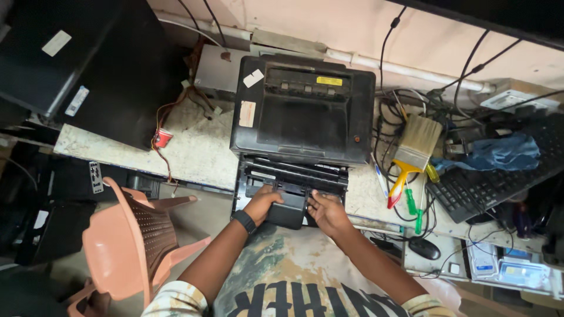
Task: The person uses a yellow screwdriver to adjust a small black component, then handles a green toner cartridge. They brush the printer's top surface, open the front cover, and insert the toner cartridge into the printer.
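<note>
Both hands work at the open front of the boxy black plastic printer (302,111) on the speckled stone counter (194,149). Left hand (261,202), a black band at its wrist, is closed around the left edge of a black plastic tray flap (288,210) that juts from the printer's lower slot. Right hand (328,211) grips the flap's right side, fingers curled. A wide bristle paintbrush with a yellow handle (416,147) lies to the right, near a black keyboard (482,185). A salmon plastic chair (132,240) stands left.
</note>
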